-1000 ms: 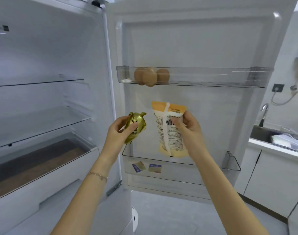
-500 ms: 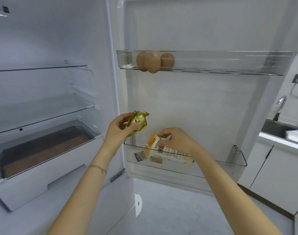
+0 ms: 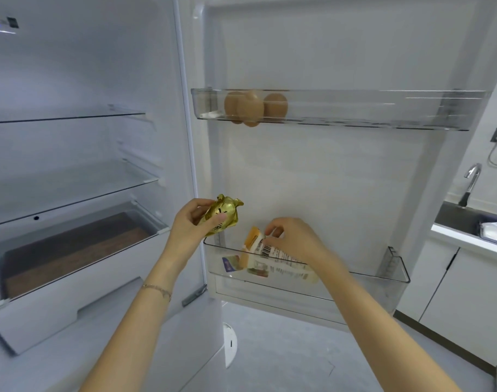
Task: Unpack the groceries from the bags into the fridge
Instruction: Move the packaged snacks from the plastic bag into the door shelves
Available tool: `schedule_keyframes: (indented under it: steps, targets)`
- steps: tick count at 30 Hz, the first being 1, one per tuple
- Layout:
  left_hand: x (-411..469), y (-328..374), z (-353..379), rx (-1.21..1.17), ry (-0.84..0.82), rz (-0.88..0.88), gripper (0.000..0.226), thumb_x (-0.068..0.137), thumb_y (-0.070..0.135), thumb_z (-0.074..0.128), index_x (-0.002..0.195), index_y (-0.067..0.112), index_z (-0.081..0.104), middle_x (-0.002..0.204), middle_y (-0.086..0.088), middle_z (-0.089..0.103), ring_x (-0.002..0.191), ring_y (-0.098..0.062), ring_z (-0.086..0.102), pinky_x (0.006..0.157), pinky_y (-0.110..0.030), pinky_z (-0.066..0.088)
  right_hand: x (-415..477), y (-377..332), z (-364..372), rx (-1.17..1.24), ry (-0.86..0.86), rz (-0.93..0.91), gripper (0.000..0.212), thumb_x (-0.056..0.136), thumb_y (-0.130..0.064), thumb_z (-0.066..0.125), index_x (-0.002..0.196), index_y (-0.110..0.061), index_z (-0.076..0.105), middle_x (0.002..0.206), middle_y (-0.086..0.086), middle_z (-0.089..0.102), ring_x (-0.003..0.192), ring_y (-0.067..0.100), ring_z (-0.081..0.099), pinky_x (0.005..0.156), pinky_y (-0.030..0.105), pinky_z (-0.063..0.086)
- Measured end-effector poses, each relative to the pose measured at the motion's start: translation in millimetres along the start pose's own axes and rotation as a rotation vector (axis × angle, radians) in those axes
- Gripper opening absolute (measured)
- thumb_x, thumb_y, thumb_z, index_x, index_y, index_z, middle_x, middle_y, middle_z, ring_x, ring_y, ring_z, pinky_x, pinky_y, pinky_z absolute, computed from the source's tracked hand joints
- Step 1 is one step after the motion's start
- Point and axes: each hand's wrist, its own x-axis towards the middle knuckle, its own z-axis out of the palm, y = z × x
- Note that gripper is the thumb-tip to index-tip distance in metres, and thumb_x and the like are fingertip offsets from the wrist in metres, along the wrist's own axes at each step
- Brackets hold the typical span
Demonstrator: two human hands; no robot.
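Head view, only one there is.

Fridge door is open on the right. The left hand (image 3: pixel 190 224) grips a gold foil packet (image 3: pixel 223 215), thumb across its front, fingers curled behind. It is in the air just above the left end of the lower door bin (image 3: pixel 383 278), not in the fridge yet.

The right hand (image 3: pixel 295 239) is down in that bin, fingertips pinching the upper end of an orange-and-white pouch (image 3: pixel 269 258). The pouch lies tilted, bottom end inside the bin, orange top edge poking over the near rim. Two small sachets (image 3: pixel 230 263) sit under or beside it at the left end.

Three eggs (image 3: pixel 250 108) are in the upper door bin (image 3: pixel 383 108), left end. Main compartment on the left: glass shelves and a drawer (image 3: pixel 72 250). Tap (image 3: pixel 472 182) and sink are far right.

Handling, my read: both packs are light and soft. The foil is crinkly and probably slick, so hold it around the body, not by the twisted top. The pouch is floppy and sags when held by one end; best gripped at the stiff top seam. Neither looks fragile. The eggs are, so keep clear of them.
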Motion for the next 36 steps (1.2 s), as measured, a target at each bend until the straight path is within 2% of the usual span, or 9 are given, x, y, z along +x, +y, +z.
schedule_keyframes:
  steps: [4, 8, 10, 14, 19, 23, 27, 32, 36]
  targets:
    - [0.5, -0.5, 0.8, -0.009, -0.006, -0.003, 0.027, 0.082, 0.010, 0.074, 0.107, 0.011, 0.063, 0.099, 0.003, 0.071, 0.081, 0.002, 0.067, 0.066, -0.012, 0.051, 7.0, -9.3, 7.2, 0.192, -0.068, -0.001, 0.005, 0.084, -0.022, 0.069, 0.088, -0.024, 0.071, 0.087, -0.004, 0.068, 0.084, 0.012, 0.064, 0.073, 0.022, 0.050]
    - [-1.0, 1.3, -2.3, 0.000, -0.005, 0.011, 0.024, 0.083, 0.009, 0.073, 0.105, 0.012, 0.064, 0.097, 0.005, 0.071, 0.081, 0.002, 0.068, 0.066, -0.012, 0.051, 14.3, -17.5, 19.8, 0.214, -0.126, -0.054, 0.016, 0.090, -0.015, 0.062, 0.099, -0.019, 0.074, 0.100, -0.002, 0.070, 0.093, 0.012, 0.064, 0.082, 0.022, 0.049]
    - [-1.6, 1.8, -6.0, 0.006, -0.004, 0.013, 0.024, 0.084, 0.010, 0.073, 0.106, 0.011, 0.064, 0.098, 0.004, 0.071, 0.082, 0.002, 0.068, 0.066, -0.012, 0.051, 13.9, -18.3, 22.9, 0.166, -0.182, -0.079, 0.021, 0.093, -0.017, 0.059, 0.109, -0.019, 0.072, 0.107, -0.004, 0.068, 0.098, 0.008, 0.060, 0.085, 0.018, 0.044]
    - [-2.7, 1.8, -10.4, 0.044, -0.019, 0.017, 0.022, 0.084, 0.014, 0.072, 0.105, 0.015, 0.066, 0.098, 0.003, 0.071, 0.084, 0.000, 0.067, 0.067, -0.012, 0.051, 6.8, -13.0, 19.5, 0.150, -0.252, -0.050, 0.031, 0.096, -0.031, 0.055, 0.126, -0.024, 0.062, 0.124, -0.006, 0.063, 0.111, 0.010, 0.057, 0.094, 0.024, 0.044]
    - [-2.1, 3.3, -2.6, 0.063, -0.024, 0.026, 0.019, 0.083, 0.017, 0.074, 0.100, 0.024, 0.069, 0.093, 0.013, 0.071, 0.083, 0.003, 0.066, 0.067, -0.013, 0.051, -13.3, -7.1, 3.5, 0.111, -0.058, -0.053, 0.044, 0.090, -0.049, 0.058, 0.132, -0.037, 0.053, 0.129, -0.012, 0.058, 0.114, 0.010, 0.054, 0.092, 0.028, 0.045]
    - [1.0, 6.4, 12.3, 0.096, -0.110, 0.043, 0.022, 0.080, 0.018, 0.077, 0.097, 0.030, 0.070, 0.090, 0.014, 0.072, 0.086, -0.003, 0.066, 0.071, -0.015, 0.052, -37.6, -7.0, -22.6, -0.143, 0.134, -0.132, 0.068, 0.084, -0.053, 0.063, 0.145, -0.038, 0.035, 0.143, -0.012, 0.046, 0.131, 0.013, 0.040, 0.105, 0.032, 0.036]
    - [4.1, 10.9, 36.2, 0.230, -0.187, 0.101, 0.027, 0.074, 0.025, 0.083, 0.096, 0.029, 0.067, 0.092, 0.011, 0.069, 0.087, -0.005, 0.064, 0.072, -0.015, 0.051, -55.0, -6.4, -39.1, -0.348, 0.250, -0.167, 0.083, 0.083, -0.055, 0.064, 0.151, -0.037, 0.019, 0.151, -0.011, 0.034, 0.139, 0.016, 0.028, 0.109, 0.035, 0.028]
    - [-2.8, 22.6, 74.0, 0.170, -0.272, 0.091, 0.032, 0.073, 0.032, 0.083, 0.092, 0.028, 0.058, 0.093, 0.005, 0.068, 0.084, -0.011, 0.066, 0.068, -0.022, 0.054, -70.8, -8.9, -40.9, -0.067, 0.172, -0.145, 0.088, 0.080, -0.047, 0.072, 0.149, -0.042, 0.017, 0.147, -0.013, 0.038, 0.133, 0.009, 0.034, 0.108, 0.030, 0.034]
    - [-5.6, 24.1, 94.5, 0.142, -0.282, 0.093, 0.026, 0.075, 0.028, 0.082, 0.087, 0.020, 0.060, 0.086, 0.002, 0.067, 0.083, -0.017, 0.066, 0.070, -0.031, 0.055, -78.1, -5.0, -38.7, 0.258, 0.224, -0.051, 0.080, 0.074, -0.038, 0.080, 0.140, -0.040, 0.036, 0.123, -0.014, 0.056, 0.103, 0.001, 0.057, 0.090, 0.019, 0.049]
